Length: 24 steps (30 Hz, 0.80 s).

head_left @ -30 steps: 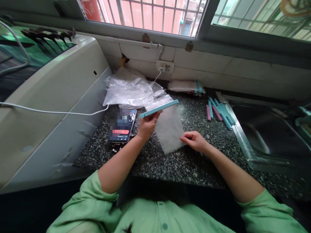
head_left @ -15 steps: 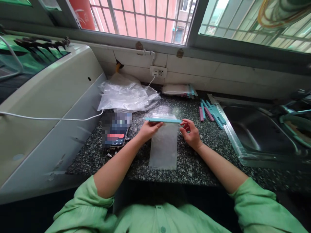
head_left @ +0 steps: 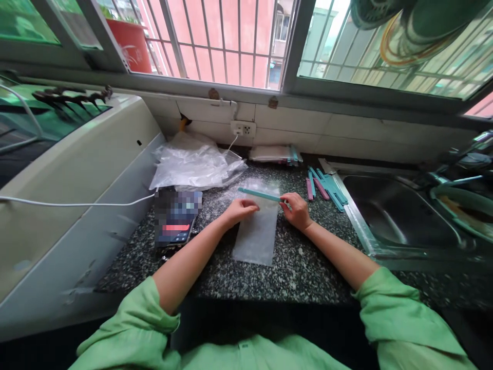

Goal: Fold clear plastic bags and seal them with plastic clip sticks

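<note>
Far left: pale appliance point(head_left: 96, 154), white cable point(head_left: 115, 204) running across its front. Phone point(head_left: 185, 209) next, face up on the speckled table point(head_left: 300, 277), screen partly pixelated. Behind the phone, against the wall: loose heap of plastic bags point(head_left: 196, 162).

Center: left hand point(head_left: 241, 211) over the left side of a clear bag point(head_left: 254, 239), just below the clip, thumb and fingers close together. Can't tell if it's gripping the bag. Bag runs lengthwise toward the person, near the table's front edge. Teal clip point(head_left: 259, 193) lies across its far end, tilted slightly, right end nearer the person. Can't tell if the clip is fastened. Wall socket point(head_left: 243, 129) behind, plug in. Flat packet point(head_left: 269, 153) by the wall, right of the heap.

Right hand point(head_left: 296, 209) pinches the clip's right end. The two hands are apart. Further right: loose pile of teal and pink clips point(head_left: 330, 188), then the metal sink point(head_left: 400, 203).
</note>
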Each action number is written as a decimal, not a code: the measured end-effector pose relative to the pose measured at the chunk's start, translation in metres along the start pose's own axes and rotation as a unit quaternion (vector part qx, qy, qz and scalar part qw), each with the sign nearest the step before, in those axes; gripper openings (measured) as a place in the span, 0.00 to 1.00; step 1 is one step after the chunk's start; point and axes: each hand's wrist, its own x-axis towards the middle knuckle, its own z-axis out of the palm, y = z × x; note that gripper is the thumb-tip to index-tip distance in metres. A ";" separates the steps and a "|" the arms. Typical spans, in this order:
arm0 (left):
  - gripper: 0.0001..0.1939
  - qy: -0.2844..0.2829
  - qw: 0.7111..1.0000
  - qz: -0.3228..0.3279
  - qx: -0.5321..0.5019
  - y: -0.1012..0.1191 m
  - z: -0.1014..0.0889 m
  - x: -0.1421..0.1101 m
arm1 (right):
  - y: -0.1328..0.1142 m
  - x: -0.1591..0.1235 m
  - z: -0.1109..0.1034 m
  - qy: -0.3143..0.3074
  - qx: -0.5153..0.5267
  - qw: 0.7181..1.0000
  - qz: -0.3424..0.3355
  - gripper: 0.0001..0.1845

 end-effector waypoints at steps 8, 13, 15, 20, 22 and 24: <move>0.05 -0.091 0.989 -0.091 -0.075 0.024 -0.012 0.046 | 0.052 0.017 0.010 0.072 -0.157 0.972 0.159 0.10; 0.06 0.119 0.979 0.048 -0.156 0.016 -0.007 0.070 | 0.067 0.024 0.014 0.089 -0.196 0.942 0.257 0.10; 0.05 0.186 0.969 0.080 -0.144 0.011 0.003 0.085 | 0.071 0.029 0.018 0.102 -0.195 0.932 0.289 0.10; 0.05 0.279 0.950 0.119 -0.074 0.006 0.023 0.129 | 0.083 0.047 0.034 0.143 -0.185 0.911 0.341 0.09; 0.07 0.314 0.939 0.133 -0.049 0.007 0.025 0.143 | 0.087 0.055 0.040 0.153 -0.177 0.904 0.359 0.10; 0.14 0.346 0.926 0.146 -0.025 0.009 0.024 0.155 | 0.092 0.062 0.045 0.157 -0.166 0.897 0.380 0.10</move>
